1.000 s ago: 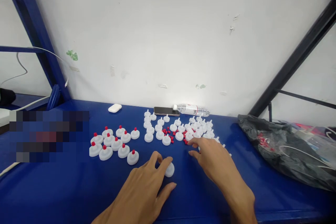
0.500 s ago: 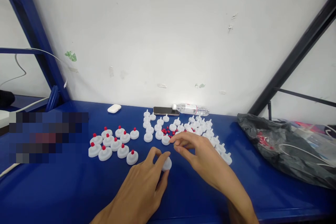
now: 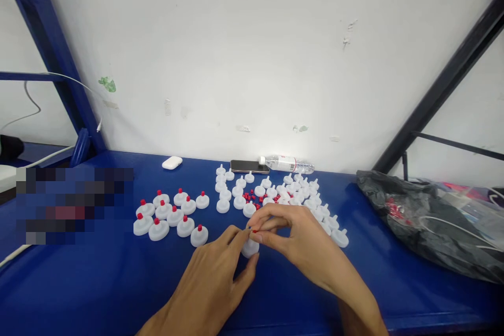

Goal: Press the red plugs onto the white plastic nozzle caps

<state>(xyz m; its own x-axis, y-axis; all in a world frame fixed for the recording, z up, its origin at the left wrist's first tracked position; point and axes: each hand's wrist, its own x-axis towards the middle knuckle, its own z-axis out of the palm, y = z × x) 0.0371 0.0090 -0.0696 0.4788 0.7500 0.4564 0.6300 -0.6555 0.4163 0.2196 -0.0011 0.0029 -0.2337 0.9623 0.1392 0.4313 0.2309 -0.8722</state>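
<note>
Between the fingers of my left hand (image 3: 214, 275) is a white nozzle cap (image 3: 250, 249), round at the base with a spout on top. My right hand (image 3: 293, 231) pinches a small red tip cap (image 3: 254, 231) at the top of that spout; whether it is seated there is hidden by my fingers. To the left stand several white nozzle caps with red tips (image 3: 175, 217). Beyond my hands are several white nozzle caps with bare spouts (image 3: 222, 206), grouped around a scatter of small red tip caps (image 3: 252, 197).
Against the wall lie a phone (image 3: 249, 167), a clear plastic bottle (image 3: 287, 163) and a white earphone case (image 3: 172, 163). A black plastic bag (image 3: 417, 236) with red pieces and clear bags inside sits at the right of the blue table (image 3: 98, 283). Metal frame posts rise on both sides.
My right hand has moved left and down from the loose pieces to the nozzle cap in my left hand, bringing a red tip cap to its spout. My left hand keeps its hold.
</note>
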